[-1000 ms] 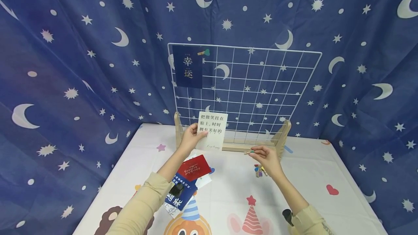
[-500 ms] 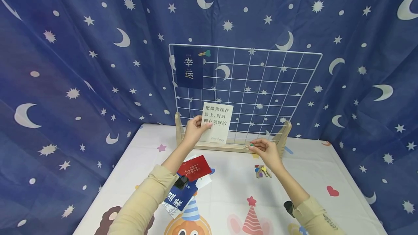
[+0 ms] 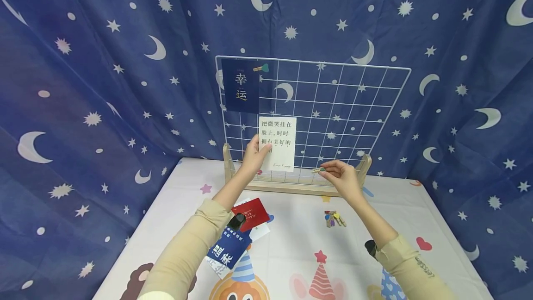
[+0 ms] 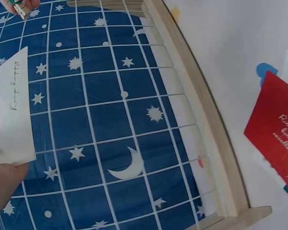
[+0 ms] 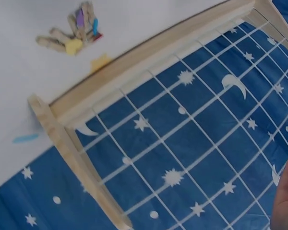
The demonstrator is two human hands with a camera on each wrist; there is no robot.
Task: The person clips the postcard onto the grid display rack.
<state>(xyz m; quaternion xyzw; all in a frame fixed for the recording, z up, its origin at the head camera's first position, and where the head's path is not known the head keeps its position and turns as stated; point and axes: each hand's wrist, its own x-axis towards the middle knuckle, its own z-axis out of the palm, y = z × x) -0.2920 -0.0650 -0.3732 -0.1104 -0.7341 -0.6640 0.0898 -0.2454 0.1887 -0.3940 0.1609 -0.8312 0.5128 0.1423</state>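
In the head view my left hand pinches a white card with black Chinese characters by its left edge, thumb on the front. The card stands upright in front of the white wire grid. Lower right of it, my right hand pinches a small wooden clothespin with a green end between thumb and fingers. A dark blue card hangs at the grid's upper left under a clothespin with a green heart. In the left wrist view the card's lower corner reads "Keep happy".
The grid stands in a wooden base. Several clothespins lie in a pile on the white patterned tablecloth. At left, a red card overlaps blue and white cards. A blue moon-and-star curtain hangs behind.
My left hand has raised the white card along the grid and slightly right. The right hand has risen with its clothespin. The pile of clothespins and the hanging blue card have stayed put.
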